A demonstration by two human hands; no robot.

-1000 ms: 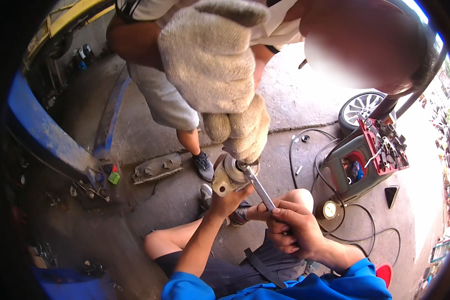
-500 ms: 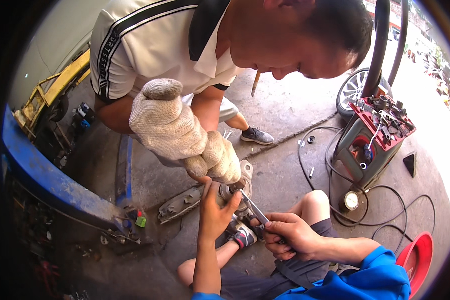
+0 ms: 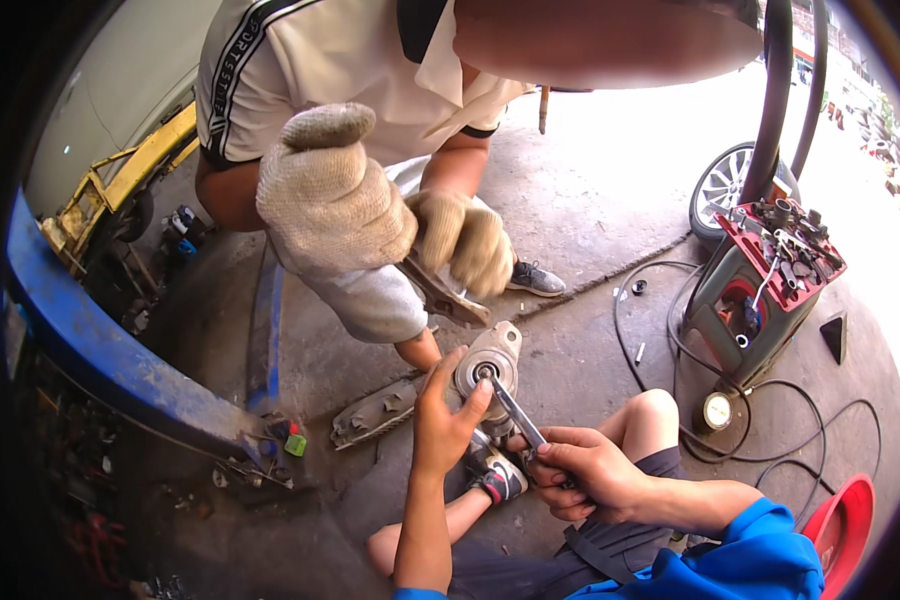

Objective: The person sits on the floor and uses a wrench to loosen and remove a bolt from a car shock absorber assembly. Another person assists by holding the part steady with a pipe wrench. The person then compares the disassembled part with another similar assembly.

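Low in front of me is a round metal part [image 3: 507, 358] with a dark centre ring and a flange with a hole. My left hand [image 3: 442, 420] lies against its left side, thumb and forefinger apart, the thumb tip close to the centre. Gripped in my right hand [image 3: 590, 474] is a silver wrench [image 3: 520, 415], its far end at the centre of the part. Across from me, a co-worker's gloved hand [image 3: 335, 200] and a second, blurred glove [image 3: 465, 240] hold a worn metal tool [image 3: 445, 298] above and apart from the part.
A toolbox stand [image 3: 735, 330] carries a red tray [image 3: 805, 272] of tools at right, beside a wheel [image 3: 722, 190]. A black hose [image 3: 800, 462] loops over the floor near a round gauge [image 3: 717, 411]. A blue beam [image 3: 120, 330] spans the left; a red basin [image 3: 842, 525] stands lower right.
The co-worker's gloves have lifted the worn tool up off the round part, uncovering its centre. My two hands and the wrench have stayed nearly in place.
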